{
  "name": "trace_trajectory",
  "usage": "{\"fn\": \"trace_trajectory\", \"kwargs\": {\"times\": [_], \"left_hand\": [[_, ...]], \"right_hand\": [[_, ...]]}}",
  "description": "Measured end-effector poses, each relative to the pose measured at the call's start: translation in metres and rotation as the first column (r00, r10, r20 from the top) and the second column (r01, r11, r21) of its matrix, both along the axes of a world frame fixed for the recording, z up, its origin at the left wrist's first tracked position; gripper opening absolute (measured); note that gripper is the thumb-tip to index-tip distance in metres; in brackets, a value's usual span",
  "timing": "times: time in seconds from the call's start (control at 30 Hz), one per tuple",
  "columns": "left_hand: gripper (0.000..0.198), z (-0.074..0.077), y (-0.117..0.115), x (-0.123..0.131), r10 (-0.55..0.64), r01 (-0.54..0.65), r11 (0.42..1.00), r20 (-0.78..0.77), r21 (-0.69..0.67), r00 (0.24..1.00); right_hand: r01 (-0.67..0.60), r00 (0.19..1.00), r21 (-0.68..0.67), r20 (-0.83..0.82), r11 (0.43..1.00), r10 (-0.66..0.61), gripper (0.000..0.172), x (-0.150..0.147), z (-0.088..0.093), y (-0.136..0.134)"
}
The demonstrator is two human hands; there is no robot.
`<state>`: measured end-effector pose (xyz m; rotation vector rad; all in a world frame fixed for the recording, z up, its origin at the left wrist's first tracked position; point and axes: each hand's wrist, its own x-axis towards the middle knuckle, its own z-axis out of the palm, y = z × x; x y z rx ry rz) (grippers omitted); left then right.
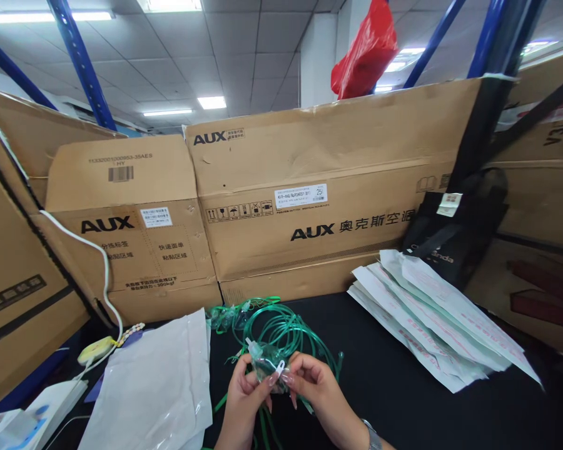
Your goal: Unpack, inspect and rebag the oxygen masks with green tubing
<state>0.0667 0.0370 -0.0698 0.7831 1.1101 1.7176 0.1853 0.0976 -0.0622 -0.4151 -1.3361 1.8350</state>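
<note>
Both of my hands meet low in the middle of the view over a black table (394,387). My left hand (244,394) and my right hand (312,384) pinch a small clear plastic mask piece (265,362) between their fingertips. Coils of green tubing (286,331) trail from it and lie on the table behind my hands. More clear masks with green straps (229,315) lie further back.
White flat pouches (159,387) lie at the left, and a fanned stack of sealed pouches (436,319) lies at the right. AUX cardboard boxes (309,200) wall the back. A black bag (464,231) leans at the right. A white cable (104,275) runs down the left.
</note>
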Motion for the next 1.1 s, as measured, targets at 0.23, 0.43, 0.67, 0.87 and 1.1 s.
{"fn": "trace_trajectory", "kwargs": {"times": [0.23, 0.43, 0.67, 0.87, 1.1], "left_hand": [[0.037, 0.001, -0.001, 0.001, 0.059, -0.058, 0.998, -0.023, 0.028, 0.998], [0.047, 0.003, 0.001, -0.005, -0.041, 0.041, 0.999, -0.038, 0.004, 0.998], [0.043, 0.005, 0.000, -0.004, -0.049, 0.047, 0.998, -0.046, -0.033, 0.998], [0.044, 0.002, 0.001, -0.005, -0.049, 0.047, 0.998, -0.068, -0.040, 0.996], [0.047, 0.013, -0.002, -0.009, -0.128, 0.128, 0.992, -0.001, -0.002, 0.992]], "right_hand": [[0.008, 1.000, 0.092, 0.001, 0.996, -0.008, 0.022, 0.002, -0.001, -0.002], [0.009, 0.997, 0.160, 0.076, 0.987, -0.021, 0.022, 0.006, 0.000, -0.001], [0.033, 0.989, 0.250, 0.131, 0.968, -0.067, 0.026, 0.010, 0.008, -0.001], [0.068, 0.982, 0.306, 0.146, 0.950, -0.118, 0.026, 0.011, 0.010, -0.002], [-0.037, 0.997, 0.158, 0.070, 0.987, 0.026, 0.020, 0.010, 0.010, -0.001]]}}
